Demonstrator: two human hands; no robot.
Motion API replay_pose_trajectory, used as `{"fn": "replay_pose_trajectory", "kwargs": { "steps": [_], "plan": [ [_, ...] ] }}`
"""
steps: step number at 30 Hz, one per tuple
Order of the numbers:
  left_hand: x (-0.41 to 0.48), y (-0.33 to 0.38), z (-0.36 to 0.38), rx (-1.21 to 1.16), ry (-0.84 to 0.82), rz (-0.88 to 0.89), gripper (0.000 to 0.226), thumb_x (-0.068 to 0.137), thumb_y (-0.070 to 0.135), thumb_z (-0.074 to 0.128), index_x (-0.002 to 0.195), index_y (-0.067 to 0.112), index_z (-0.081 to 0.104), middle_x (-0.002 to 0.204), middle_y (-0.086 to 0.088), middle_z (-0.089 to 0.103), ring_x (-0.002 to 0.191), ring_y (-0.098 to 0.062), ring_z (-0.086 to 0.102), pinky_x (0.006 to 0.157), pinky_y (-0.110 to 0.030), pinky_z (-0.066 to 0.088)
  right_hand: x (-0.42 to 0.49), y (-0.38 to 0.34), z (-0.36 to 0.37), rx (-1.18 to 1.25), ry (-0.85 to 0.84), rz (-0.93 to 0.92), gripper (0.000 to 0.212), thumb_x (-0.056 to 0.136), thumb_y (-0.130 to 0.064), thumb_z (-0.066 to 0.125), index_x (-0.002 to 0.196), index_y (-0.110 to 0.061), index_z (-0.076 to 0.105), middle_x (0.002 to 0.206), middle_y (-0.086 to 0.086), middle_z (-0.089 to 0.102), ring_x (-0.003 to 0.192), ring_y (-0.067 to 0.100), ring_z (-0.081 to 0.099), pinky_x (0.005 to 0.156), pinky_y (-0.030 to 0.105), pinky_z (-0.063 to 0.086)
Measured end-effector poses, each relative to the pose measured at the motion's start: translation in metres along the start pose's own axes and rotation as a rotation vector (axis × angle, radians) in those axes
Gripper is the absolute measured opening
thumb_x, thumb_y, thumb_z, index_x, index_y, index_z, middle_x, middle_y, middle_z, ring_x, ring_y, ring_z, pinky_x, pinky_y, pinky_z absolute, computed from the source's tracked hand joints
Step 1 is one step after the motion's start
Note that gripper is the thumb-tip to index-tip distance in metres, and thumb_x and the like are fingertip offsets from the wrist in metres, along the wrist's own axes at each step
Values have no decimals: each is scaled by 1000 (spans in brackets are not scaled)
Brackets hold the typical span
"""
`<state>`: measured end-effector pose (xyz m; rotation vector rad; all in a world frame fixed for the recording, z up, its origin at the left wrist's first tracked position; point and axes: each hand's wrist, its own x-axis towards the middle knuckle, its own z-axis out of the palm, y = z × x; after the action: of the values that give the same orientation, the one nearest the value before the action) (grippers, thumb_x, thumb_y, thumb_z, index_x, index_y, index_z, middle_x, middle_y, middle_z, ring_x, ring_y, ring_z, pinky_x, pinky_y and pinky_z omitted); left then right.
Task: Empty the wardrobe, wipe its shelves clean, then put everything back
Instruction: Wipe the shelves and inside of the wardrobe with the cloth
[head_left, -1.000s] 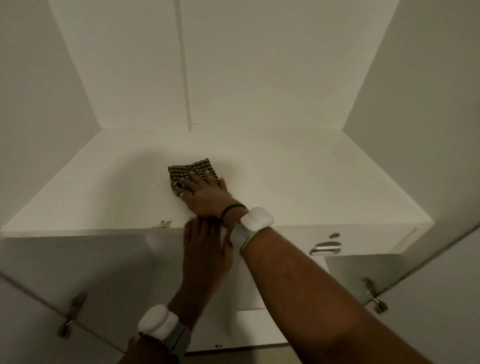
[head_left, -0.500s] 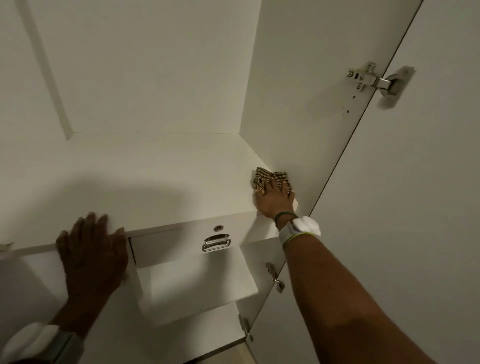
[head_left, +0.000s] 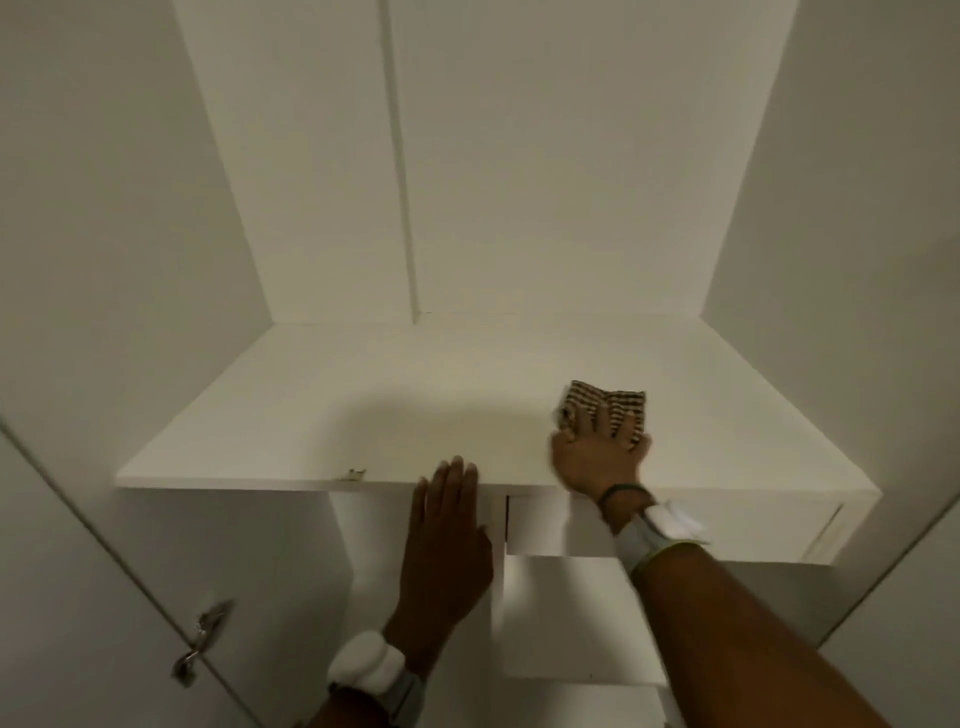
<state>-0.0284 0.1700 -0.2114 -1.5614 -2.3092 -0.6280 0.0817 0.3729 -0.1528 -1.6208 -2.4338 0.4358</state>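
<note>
Right hand (head_left: 597, 457) flat, fingers spread, pressing checked cloth (head_left: 605, 408) onto white shelf (head_left: 363, 415), right of centre. Left hand (head_left: 447, 540) flat, fingers together, fingertips resting on shelf's front edge.

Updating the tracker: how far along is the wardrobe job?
Emptying looks done: the shelf holds only the cloth. In hand: right hand presses the cloth on it, left hand flat on its front edge. Left: restocking; no contents in view.

The white wardrobe shelf (head_left: 363, 405) carries one folded checked cloth (head_left: 623, 401), lying right of the chip (head_left: 353, 473) in its front edge.
</note>
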Motion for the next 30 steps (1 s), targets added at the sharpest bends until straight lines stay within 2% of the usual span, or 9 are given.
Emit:
{"fn": "replay_pose_trajectory", "kwargs": {
  "steps": [4, 6, 8, 9, 11, 15, 20, 25, 30],
  "plan": [
    [-24, -10, 8, -70, 5, -42, 84, 84, 20, 60, 159, 9, 23, 166, -11, 21, 155, -26, 11, 125, -48, 13, -31, -107, 36, 40, -73, -253, 62, 101, -53, 31, 158, -34, 20, 169, 1, 4, 153, 38, -7, 118, 63, -9],
    [-25, -22, 16, -116, -71, -75, 74, 91, 18, 60, 155, 0, 29, 160, -20, 30, 152, -33, 22, 123, -47, 16, -50, -144, 50, 49, -155, -390, 63, 100, -55, 29, 159, -34, 19, 169, 0, 3, 153, 35, -11, 118, 61, -14],
    [-25, -25, 18, -207, -168, -212, 57, 104, 22, 42, 151, -7, 31, 158, -24, 31, 148, -36, 27, 120, -40, 17, -62, -158, 56, 42, -207, -497, 62, 101, -57, 25, 159, -35, 19, 169, 0, 3, 153, 33, -13, 118, 59, -16],
    [-25, -30, 16, -204, -116, -230, 57, 105, 28, 36, 150, -6, 32, 155, -23, 31, 145, -37, 29, 119, -39, 19, -65, -165, 55, 50, -209, -541, 61, 101, -58, 24, 158, -36, 20, 169, -1, 4, 154, 31, -12, 119, 58, -16],
    [-31, -35, 19, -184, 119, -124, 56, 96, 24, 46, 144, -3, 36, 148, -23, 37, 138, -40, 33, 121, -43, 17, -65, -154, 50, 75, -202, -566, 58, 102, -59, 21, 157, -39, 23, 169, -5, 7, 155, 27, -10, 120, 56, -15],
    [-20, -20, 8, -204, 267, 37, 63, 77, 5, 55, 139, -3, 47, 148, -25, 40, 142, -43, 34, 119, -58, 22, -53, -85, 31, 69, -71, -450, 55, 103, -57, 26, 155, -38, 30, 167, -5, 17, 155, 27, 1, 121, 57, -7],
    [9, 14, 20, -171, 197, 38, 65, 80, 15, 52, 144, 1, 45, 152, -20, 39, 149, -36, 27, 122, -59, 13, -33, 59, -13, 17, 126, -177, 51, 102, -50, 32, 151, -39, 38, 164, -5, 28, 151, 29, 19, 117, 58, 13],
    [14, 25, 33, -65, 193, -24, 65, 80, 17, 52, 144, 4, 46, 149, -16, 43, 146, -36, 31, 122, -59, 10, -22, 192, -60, -14, 193, 159, 53, 103, -48, 27, 154, -34, 32, 166, -1, 22, 153, 33, 10, 120, 63, 2],
    [12, 21, 30, -29, 179, 22, 68, 80, 13, 58, 146, 6, 45, 151, -14, 43, 145, -35, 33, 122, -58, 13, -19, 220, -64, -27, 241, 265, 56, 102, -50, 27, 155, -33, 30, 167, 0, 18, 154, 34, 3, 120, 64, -3]
  ]
}}
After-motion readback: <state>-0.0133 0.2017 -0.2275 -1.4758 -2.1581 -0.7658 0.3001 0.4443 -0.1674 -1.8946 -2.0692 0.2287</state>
